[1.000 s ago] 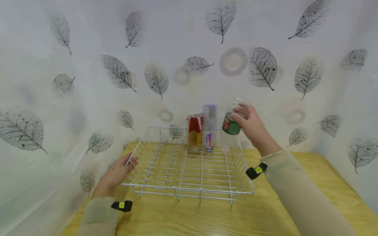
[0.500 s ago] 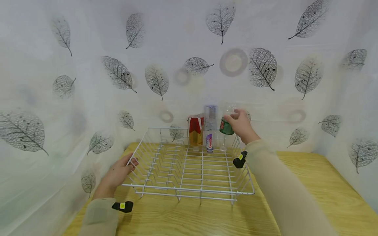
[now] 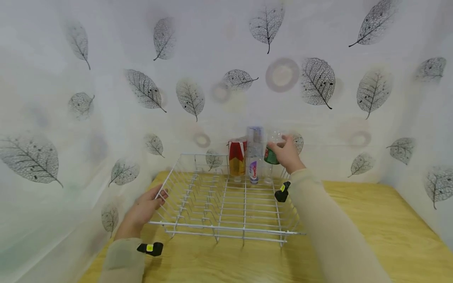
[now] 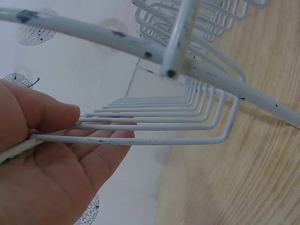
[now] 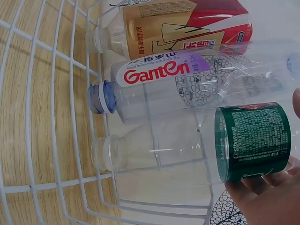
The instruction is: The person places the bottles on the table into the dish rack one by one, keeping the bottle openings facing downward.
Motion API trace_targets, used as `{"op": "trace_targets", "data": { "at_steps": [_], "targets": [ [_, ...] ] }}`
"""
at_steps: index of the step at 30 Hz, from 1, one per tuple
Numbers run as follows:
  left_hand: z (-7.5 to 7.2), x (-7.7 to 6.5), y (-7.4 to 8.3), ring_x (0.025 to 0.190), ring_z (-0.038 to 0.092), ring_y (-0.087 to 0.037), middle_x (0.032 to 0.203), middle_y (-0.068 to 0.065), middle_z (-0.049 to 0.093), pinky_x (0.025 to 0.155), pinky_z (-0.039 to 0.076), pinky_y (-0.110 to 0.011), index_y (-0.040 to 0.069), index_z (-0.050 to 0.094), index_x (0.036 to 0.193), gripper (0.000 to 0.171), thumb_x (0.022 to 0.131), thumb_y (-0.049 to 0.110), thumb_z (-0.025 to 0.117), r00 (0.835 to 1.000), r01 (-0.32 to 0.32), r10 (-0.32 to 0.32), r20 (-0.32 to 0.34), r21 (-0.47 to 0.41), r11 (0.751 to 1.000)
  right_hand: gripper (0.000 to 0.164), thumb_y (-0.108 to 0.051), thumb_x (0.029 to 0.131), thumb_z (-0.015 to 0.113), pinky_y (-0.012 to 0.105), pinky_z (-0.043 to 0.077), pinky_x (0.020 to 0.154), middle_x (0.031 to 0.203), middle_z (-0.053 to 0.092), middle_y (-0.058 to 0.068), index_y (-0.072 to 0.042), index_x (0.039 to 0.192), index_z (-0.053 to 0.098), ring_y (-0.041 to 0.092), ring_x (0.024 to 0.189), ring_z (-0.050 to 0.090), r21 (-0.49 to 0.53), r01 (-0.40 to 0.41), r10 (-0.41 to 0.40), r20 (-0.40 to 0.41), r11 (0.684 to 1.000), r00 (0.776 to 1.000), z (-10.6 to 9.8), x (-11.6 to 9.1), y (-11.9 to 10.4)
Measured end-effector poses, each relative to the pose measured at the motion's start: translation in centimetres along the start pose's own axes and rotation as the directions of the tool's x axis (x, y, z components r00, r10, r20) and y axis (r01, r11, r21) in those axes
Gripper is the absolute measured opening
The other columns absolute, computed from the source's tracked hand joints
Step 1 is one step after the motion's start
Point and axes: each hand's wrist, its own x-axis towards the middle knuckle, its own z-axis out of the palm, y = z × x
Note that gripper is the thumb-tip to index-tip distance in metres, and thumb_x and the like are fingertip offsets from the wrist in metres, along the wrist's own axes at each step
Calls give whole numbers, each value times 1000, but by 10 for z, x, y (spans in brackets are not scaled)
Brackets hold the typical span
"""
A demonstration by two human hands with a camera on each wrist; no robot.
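Observation:
A white wire dish rack [image 3: 244, 228] sits on the wooden table. At its left side, my left hand [image 3: 143, 208] holds the side wires between thumb and fingers, seen closely in the left wrist view. My right hand [image 3: 288, 155] grips a clear plastic bottle with a green label [image 5: 253, 140]. This bottle is upside down at the rack's back right, its neck down by the wires. Beside it a clear Ganten water bottle [image 5: 154, 75] with a bluish neck ring stands inverted. Left of that, a bottle with a red and tan label [image 3: 237, 157] is inverted too.
Toothed wire dividers [image 3: 209, 196] run along the left half of the rack. A pale curtain with leaf prints [image 3: 191, 96] hangs behind and at both sides. The wooden tabletop [image 3: 354, 208] extends to the right.
My right hand has moved left and down with the green-labelled bottle, bringing it over the rack's back right and beside the Ganten bottle. My left hand keeps its hold on the rack.

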Motion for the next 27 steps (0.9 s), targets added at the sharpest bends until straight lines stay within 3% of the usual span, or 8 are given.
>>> {"op": "trace_targets", "data": {
  "at_steps": [6, 15, 27],
  "targets": [
    [1, -5, -6, 136, 41, -43, 154, -33, 33, 111, 36, -54, -8, 5, 159, 62, 104, -3, 35, 1000, 11, -11, 4, 1, 1000, 92, -43, 100, 62, 56, 39, 110, 158, 30, 26, -9, 163, 4, 41, 139, 39, -15, -19, 20, 12, 1000, 1000, 6, 0, 6],
    [-4, -1, -3, 137, 40, -42, 153, -32, 34, 111, 38, -51, -8, 6, 159, 62, 104, -4, 34, 1000, 10, -10, -11, -14, 1000, 96, -47, 101, 59, 59, 32, 113, 161, 25, 26, -10, 163, -3, 42, 145, 29, -88, -13, 18, 62, 996, 998, 4, -2, -3],
    [-2, 3, -3, 134, 42, -41, 153, -33, 34, 109, 40, -48, -9, 6, 158, 61, 105, -2, 34, 1000, -11, 11, -5, -7, 1000, 101, -57, 98, 56, 63, 27, 114, 166, 15, 20, -18, 163, -11, 42, 149, 22, -128, 6, 11, 129, 992, 992, -21, -15, -9]
  ]
}}
